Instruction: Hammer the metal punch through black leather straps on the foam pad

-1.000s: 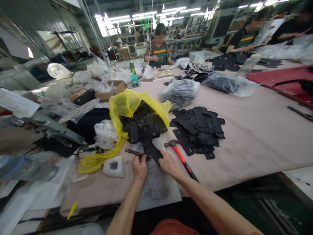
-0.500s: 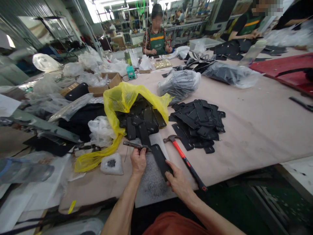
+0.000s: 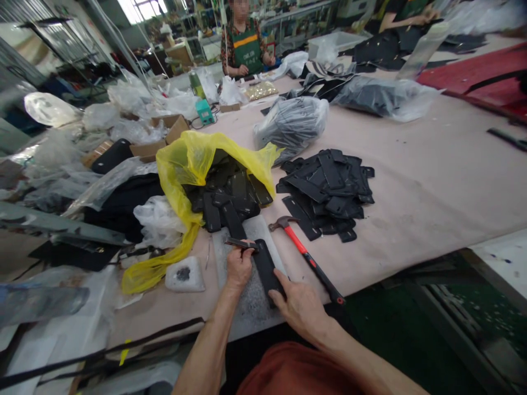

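My left hand [image 3: 239,267] is closed around a slim metal rod-like tool [image 3: 237,243], possibly a punch. One end of the tool is at the upper left edge of a black strip [image 3: 265,263] with rounded corners. My right hand [image 3: 302,304] grips the near end of that strip, thumb and fingers on its sides. Beneath both hands lies a pale, speckled board [image 3: 247,315]. A claw hammer [image 3: 303,250] with a red and black handle rests just right of the board.
A yellow plastic bag [image 3: 175,164] spills black strips [image 3: 234,219] behind the board. To the right is a heap of similar strips [image 3: 329,186]. A white block [image 3: 185,276] with dark bits sits left. Across the table, a person in a green apron [image 3: 246,52] works.
My left hand has brought the tool rightward, closer against the far end of the strip. The strip, in my right hand, now stands more upright in the view. The camera view has shifted slightly.
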